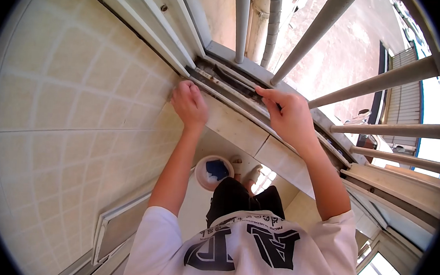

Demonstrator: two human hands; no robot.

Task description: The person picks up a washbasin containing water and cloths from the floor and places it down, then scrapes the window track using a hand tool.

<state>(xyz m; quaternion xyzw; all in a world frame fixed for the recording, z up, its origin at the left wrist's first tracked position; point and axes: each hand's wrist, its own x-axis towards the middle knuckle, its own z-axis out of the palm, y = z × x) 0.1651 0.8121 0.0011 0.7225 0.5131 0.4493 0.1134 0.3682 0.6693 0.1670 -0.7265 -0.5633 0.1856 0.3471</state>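
My right hand (287, 117) is at the window track (238, 90), thumb and fingers pinched together. Between them is the end of a long, thin dark strip (228, 77) that lies along the track; its exact kind cannot be made out. The track looks dirty inside. Near the tiled wall, at the left end of the sill (236, 126), my left hand (189, 104) is closed in a fist. Its curled fingers hide whatever may be inside.
Metal window bars (306, 39) stand just beyond the track. Beige tiles cover the wall (77, 88) on the left. On the floor below, a pink basin (198, 172) holds blue and white cloth, close to my feet. A framed panel (119, 227) stands at the lower left.
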